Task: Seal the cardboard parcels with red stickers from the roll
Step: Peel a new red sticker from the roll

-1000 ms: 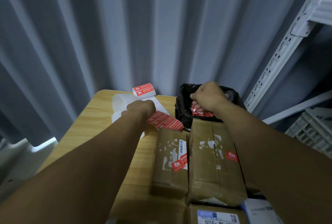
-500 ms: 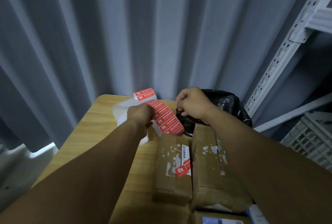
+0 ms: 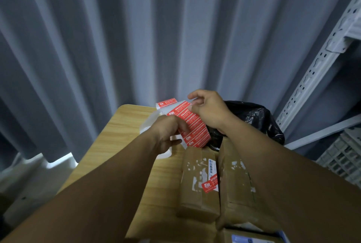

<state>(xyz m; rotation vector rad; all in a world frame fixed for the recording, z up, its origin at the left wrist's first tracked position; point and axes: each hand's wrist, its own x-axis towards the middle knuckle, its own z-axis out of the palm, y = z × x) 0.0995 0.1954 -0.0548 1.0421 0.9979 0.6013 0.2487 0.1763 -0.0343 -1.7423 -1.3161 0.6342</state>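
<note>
Now the left hand (image 3: 168,135) is closed on a strip of red stickers (image 3: 195,127) with white print. Its fingers curl around the lower left edge of the strip and hold it raised above the light wooden surface (image 3: 117,135). The right hand (image 3: 209,111) is just above and to the right of the left hand. Its fingers are bent, and the thumb tip with one finger pinches the upper corner of the same strip. Whether a single sticker is already lifted, I cannot tell. Just behind the left hand stands the small white sticker roll (image 3: 166,104), with one red label on top, and loose white backing paper (image 3: 147,125) hangs under this hand. A crumpled black plastic bag (image 3: 256,117) lies right under the right wrist. Nearer to the person than both hands, two brown cardboard parcels lie side by side and touch: the left parcel (image 3: 193,199) carries a red sticker (image 3: 210,185) on its right edge, and the right parcel (image 3: 234,184) is partly under the right forearm.
</note>
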